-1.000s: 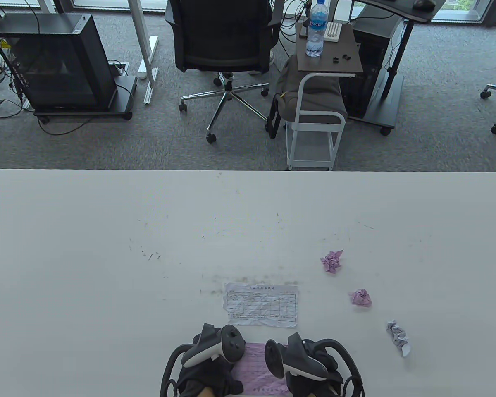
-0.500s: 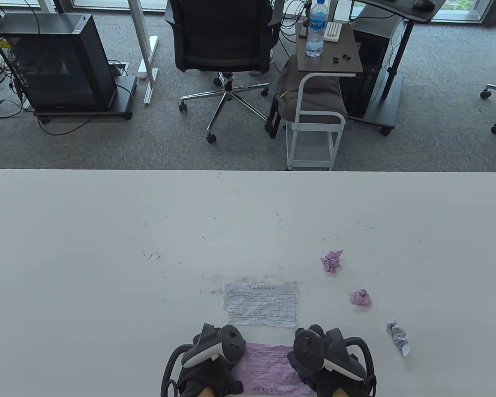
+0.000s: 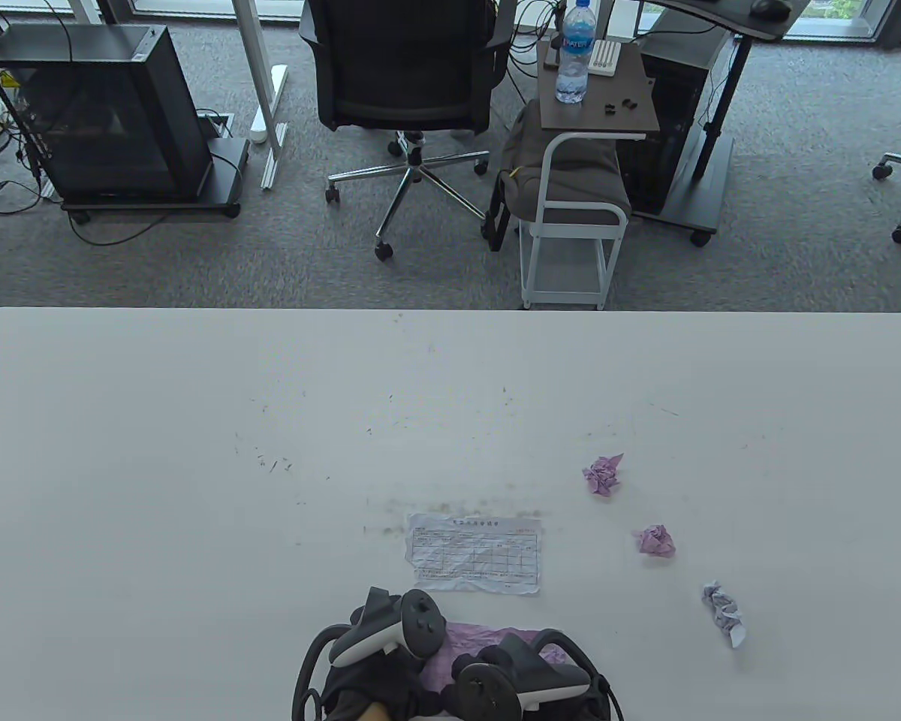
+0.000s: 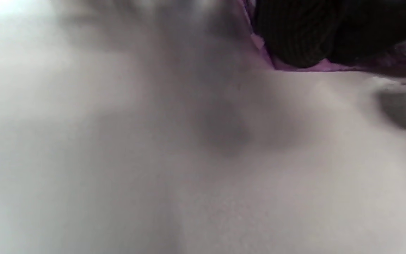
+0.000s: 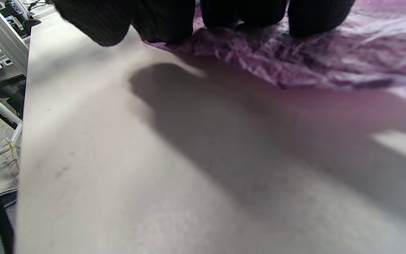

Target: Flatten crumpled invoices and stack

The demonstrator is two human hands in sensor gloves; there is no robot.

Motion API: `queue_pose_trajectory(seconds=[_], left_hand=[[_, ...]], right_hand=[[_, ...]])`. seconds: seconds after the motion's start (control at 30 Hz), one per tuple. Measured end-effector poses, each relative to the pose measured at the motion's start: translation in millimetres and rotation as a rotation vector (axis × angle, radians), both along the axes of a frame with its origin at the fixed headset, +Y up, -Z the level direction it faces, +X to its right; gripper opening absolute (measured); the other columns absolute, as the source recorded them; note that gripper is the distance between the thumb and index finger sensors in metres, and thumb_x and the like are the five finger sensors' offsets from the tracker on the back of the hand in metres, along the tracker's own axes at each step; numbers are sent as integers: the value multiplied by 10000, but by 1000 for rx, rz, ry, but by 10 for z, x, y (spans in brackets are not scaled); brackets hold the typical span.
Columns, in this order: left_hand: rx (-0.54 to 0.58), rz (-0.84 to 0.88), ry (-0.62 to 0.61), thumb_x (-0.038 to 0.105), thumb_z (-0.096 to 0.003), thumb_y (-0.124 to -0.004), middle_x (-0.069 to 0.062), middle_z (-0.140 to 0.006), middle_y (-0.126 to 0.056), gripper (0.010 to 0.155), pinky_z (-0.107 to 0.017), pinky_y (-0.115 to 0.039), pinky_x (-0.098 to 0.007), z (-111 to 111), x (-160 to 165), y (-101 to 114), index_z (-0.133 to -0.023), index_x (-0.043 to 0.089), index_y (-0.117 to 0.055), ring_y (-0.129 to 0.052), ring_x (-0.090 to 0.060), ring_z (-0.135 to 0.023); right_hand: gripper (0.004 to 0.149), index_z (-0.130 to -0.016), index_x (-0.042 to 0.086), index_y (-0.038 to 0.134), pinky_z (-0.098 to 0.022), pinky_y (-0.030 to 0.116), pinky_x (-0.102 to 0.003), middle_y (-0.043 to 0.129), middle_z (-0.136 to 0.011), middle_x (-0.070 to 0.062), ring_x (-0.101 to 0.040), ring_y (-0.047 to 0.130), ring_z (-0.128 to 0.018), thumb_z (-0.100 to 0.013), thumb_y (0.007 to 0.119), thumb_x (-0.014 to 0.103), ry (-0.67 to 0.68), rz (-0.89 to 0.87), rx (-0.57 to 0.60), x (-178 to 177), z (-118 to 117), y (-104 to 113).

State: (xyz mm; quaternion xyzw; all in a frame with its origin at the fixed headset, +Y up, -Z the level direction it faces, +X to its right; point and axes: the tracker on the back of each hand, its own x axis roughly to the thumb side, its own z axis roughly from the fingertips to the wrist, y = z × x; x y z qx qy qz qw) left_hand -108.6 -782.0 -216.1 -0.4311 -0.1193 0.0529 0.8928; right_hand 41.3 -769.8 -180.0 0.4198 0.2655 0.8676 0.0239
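Observation:
A creased purple invoice (image 3: 471, 638) lies at the table's near edge, mostly under my hands. My left hand (image 3: 379, 665) rests on its left part; in the left wrist view a gloved finger (image 4: 294, 31) presses the purple sheet (image 4: 315, 66). My right hand (image 3: 503, 676) lies over its right part, its fingers (image 5: 164, 17) pressing down on the wrinkled purple sheet (image 5: 294, 60). A flattened white invoice (image 3: 474, 552) lies just beyond. Two crumpled purple balls (image 3: 603, 475) (image 3: 655, 540) and a crumpled white one (image 3: 723, 612) sit to the right.
The white table (image 3: 195, 451) is scuffed with small dark marks in the middle. Beyond its far edge stand an office chair (image 3: 405, 82), a small rolling cart (image 3: 571, 218) with a water bottle (image 3: 574, 52), and a black computer case (image 3: 105, 113).
My right hand slid right across the purple sheet, then came back left and turned, now covering more of it. My left hand has stayed in place.

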Motion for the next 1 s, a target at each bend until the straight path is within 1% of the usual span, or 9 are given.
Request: queue_pose_trajectory(seconds=[0.07, 0.27, 0.33, 0.4, 0.53, 0.77, 1.0], left_hand=[[-2, -2, -1, 446, -542, -798, -158, -1052, 108, 854, -659, -288, -735, 0, 0, 2, -1084, 339, -147, 34, -606, -946], [-3, -3, 3, 449, -542, -798, -153, -1053, 109, 855, -661, -286, -732, 4, 0, 3, -1084, 340, -144, 36, -601, -948], [-3, -4, 3, 450, -542, -797, -153, -1052, 109, 854, -661, -287, -731, 4, 0, 3, -1083, 340, -145, 36, -601, -948], [-4, -6, 3, 452, -543, -795, -150, -1052, 110, 853, -663, -287, -730, 4, 1, 4, -1082, 342, -144, 37, -600, -949], [-5, -6, 4, 454, -542, -794, -148, -1052, 111, 852, -663, -285, -729, 5, 1, 5, -1081, 346, -143, 38, -598, -949], [-6, -8, 5, 455, -541, -794, -148, -1051, 114, 854, -664, -283, -728, 7, 2, 5, -1081, 348, -140, 41, -596, -950], [-5, -8, 5, 455, -540, -793, -146, -1051, 113, 853, -663, -283, -728, 7, 2, 5, -1080, 348, -141, 41, -596, -949]], right_hand=[[544, -1032, 195, 547, -620, 583, -617, 409, -1121, -176, -463, 455, -942, -593, 660, 496, -21, -10, -25, 14, -15, 2], [482, -973, 209, 650, -604, 622, -614, 540, -1066, -128, -422, 545, -904, -590, 662, 502, -56, -27, -21, 70, -51, 25], [463, -946, 205, 687, -583, 652, -620, 614, -1022, -98, -404, 600, -875, -590, 665, 501, -89, -18, -27, 102, -77, 47], [443, -911, 203, 729, -553, 691, -636, 679, -977, -84, -392, 659, -841, -593, 666, 505, -128, 11, -58, 133, -107, 65], [408, -831, 204, 804, -527, 714, -635, 786, -878, -68, -377, 758, -758, -594, 671, 509, -209, 39, -103, 216, -166, 66], [384, -765, 214, 846, -510, 720, -632, 850, -796, -67, -360, 820, -693, -598, 671, 512, -312, 103, -173, 349, -233, 42], [374, -708, 222, 873, -495, 736, -609, 888, -729, -64, -347, 859, -641, -600, 670, 517, -384, 146, -209, 487, -276, 11]])
